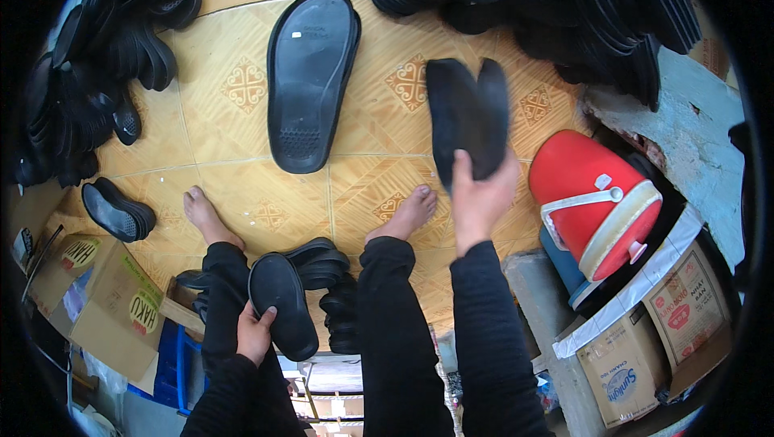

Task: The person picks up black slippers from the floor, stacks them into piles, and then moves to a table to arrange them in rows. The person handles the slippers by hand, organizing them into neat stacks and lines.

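My left hand [255, 334] grips a black shoe sole [282, 296] by its edge, thumb on top, above my left leg. On the right, my right hand [486, 195] is closed on the lower end of a pair of black soles [468, 114], raised over the tiles. The pair is slightly smeared by motion, and its upper ends spread apart. Between them, farther off, a stack of black soles [313, 74] lies on the floor with a small white sticker on the top one. More soles [318, 264] are piled between my legs, partly hidden behind the held sole.
Heaps of black soles stand at the far left [105, 42] and far right [548, 2]. A small stack of soles [118, 210] sits near my left foot. To the right are a red jug [588, 191] and cardboard boxes [625, 368]; another open box [113, 300] is left.
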{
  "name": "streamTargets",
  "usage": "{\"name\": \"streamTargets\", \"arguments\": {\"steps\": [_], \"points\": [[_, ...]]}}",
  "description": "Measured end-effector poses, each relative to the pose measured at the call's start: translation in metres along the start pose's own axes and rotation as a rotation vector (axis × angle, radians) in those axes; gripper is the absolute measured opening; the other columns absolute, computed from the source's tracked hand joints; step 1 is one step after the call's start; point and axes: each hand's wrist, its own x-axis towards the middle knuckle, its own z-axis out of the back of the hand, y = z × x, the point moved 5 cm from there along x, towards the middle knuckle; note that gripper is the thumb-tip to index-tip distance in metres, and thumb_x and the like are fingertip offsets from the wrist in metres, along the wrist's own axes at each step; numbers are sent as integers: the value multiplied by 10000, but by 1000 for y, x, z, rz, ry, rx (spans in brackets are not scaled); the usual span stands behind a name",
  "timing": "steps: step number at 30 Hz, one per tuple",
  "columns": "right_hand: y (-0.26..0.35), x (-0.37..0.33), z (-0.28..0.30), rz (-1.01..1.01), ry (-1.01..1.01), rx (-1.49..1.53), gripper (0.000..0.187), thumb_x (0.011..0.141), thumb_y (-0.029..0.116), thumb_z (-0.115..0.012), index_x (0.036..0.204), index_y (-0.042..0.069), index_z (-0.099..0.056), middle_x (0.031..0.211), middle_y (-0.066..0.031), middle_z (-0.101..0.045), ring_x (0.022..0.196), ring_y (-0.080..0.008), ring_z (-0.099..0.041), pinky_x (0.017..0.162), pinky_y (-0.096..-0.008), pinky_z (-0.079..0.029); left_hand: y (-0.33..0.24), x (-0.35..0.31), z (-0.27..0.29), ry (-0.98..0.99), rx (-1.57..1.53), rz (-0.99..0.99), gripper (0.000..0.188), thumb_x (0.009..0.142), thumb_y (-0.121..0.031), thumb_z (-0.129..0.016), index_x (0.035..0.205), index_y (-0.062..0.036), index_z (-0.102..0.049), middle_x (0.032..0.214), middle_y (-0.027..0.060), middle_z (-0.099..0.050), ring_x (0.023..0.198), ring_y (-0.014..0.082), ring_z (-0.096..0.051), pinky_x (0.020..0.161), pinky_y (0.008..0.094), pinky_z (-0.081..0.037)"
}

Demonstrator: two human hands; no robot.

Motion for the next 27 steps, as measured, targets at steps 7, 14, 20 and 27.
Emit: {"name": "streamTargets", "arguments": {"steps": [7, 14, 20, 27], "points": [[-1, -8, -91, 191, 301, -335, 706, 720, 194, -818, 1299, 11, -457, 1145, -224, -615, 1144, -361, -573, 1041, -490, -381, 5, -4, -1, -13, 61, 40, 326, 951, 13, -587, 1275, 18, -553, 1181, 105, -671, 1055, 189, -637, 966, 314, -481], [-34, 52, -62, -228, 771, 529, 558, 838, 146, -751, 1277, -48, -468, 1162, -169, -649, 1051, -257, -644, 930, -373, -503, -9, 5, 0, -34, 81, -47, 313, 949, 7, -595, 1260, 22, -559, 1161, 109, -679, 1041, 193, -644, 955, 318, -490], [-65, 47, -77, -761, 820, 994, 554, 886, 162, -728, 1335, -40, -475, 1220, -148, -630, 1086, -236, -624, 958, -345, -489, -7, 5, 7, -41, -42, -41, 341, 955, -13, -589, 1290, 31, -540, 1218, 114, -655, 1087, 200, -620, 994, 330, -461], [-86, 61, -66, -246, 279, -361, 895, 797, 427, -784, 1409, -111, -415, 1445, -322, -430, 1385, -394, -376, 1164, -417, -270, -38, 50, 4, 5, -36, -192, 358, 954, -49, -586, 1300, 37, -551, 1187, 135, -675, 1071, 220, -646, 938, 350, -501]]}}
